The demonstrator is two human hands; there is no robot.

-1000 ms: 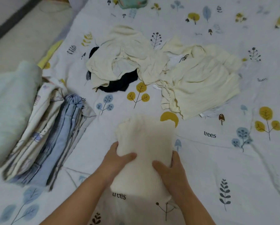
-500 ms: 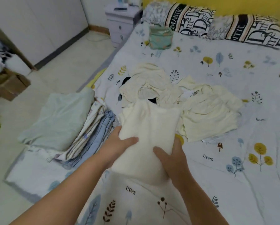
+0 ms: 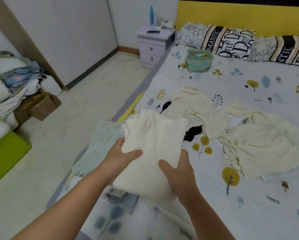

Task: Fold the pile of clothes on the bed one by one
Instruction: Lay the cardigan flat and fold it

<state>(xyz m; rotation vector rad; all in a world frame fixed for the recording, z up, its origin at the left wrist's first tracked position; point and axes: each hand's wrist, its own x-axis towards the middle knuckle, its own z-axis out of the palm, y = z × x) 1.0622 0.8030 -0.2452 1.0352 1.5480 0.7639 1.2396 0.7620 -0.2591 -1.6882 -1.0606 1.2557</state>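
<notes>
the folded cream top (image 3: pixel 154 149) is up off the bed (image 3: pixel 249 205), held between both hands at the near left edge, above the stack (image 3: pixel 100 146) of folded clothes there. the left hand (image 3: pixel 121 158) grips its left side, thumb curled over the top and fingers hidden underneath. the right hand (image 3: pixel 178 172) holds the right side the same way, thumb on top, the rest beneath the cloth.

it looks a soft, light knit, thick enough to keep its fold yet floppy at the far end, which sags a little. it would likely open out if pinched by one corner, so taking it from both sides with the fingers spread beneath is the sound hold. nothing fragile or slippery about it.

against half a second ago, the top has swung left and now covers most of the stack, where it then sat over the middle of the bed. the view has lifted too, showing more floor and the nightstand (image 3: pixel 154 47). the unfolded pile (image 3: pixel 249 141) to the far right lies as it did.
</notes>
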